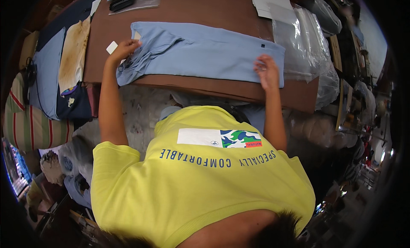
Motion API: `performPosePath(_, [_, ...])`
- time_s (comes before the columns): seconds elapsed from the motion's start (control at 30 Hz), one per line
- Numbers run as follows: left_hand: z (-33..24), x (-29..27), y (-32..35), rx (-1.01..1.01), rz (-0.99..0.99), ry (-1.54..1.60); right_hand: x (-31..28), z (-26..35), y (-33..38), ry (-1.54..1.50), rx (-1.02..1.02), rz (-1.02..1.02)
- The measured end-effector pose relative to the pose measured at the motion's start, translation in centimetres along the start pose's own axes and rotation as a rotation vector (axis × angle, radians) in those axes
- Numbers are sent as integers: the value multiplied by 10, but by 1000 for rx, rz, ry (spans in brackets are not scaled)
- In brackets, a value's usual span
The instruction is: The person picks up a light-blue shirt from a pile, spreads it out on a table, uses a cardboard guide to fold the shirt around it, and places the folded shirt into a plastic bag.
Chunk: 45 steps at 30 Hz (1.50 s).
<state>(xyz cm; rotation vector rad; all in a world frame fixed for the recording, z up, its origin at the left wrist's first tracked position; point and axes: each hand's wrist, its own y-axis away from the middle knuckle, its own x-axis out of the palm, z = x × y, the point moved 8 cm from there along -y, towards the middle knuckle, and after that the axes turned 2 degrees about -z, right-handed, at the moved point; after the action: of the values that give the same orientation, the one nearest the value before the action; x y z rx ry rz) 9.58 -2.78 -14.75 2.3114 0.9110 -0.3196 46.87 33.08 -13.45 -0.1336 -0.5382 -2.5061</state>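
Note:
A light blue garment (205, 51) lies folded lengthwise across the brown table, smooth in its middle and right part. Its left end is bunched in creases, and its exact kind does not show. At that end my left hand (124, 50) is closed, its fingertips pinching the cloth by the edge. A white tag (112, 47) sticks out beside this hand. Over the garment's right end, near a small dark mark (262, 46), my right hand (267, 72) is slightly blurred, with fingers loosely bent and apart. Nothing shows in its grasp.
Clear plastic bags (299, 43) lie at the brown table's (171, 8) right, beside white sheets (271, 2). A black item in clear plastic (124, 3) sits at the far edge. To the left are a stained, scorched-looking cloth (74, 55), blue fabric (45, 73) and a striped cushion-like bundle (38, 124).

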Motion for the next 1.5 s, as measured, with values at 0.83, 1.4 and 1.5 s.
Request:
performPosePath(0.83, [20,94,40,-157,308,1404,120,16,10,754,253,693])
performPosePath(1.4, [51,83,33,-227,233,1518,-133,7,2,1312,-387,-650])
performPosePath(1.5, [62,81,41,-339,212,1363,-133,17,19,1346,-133,-640])
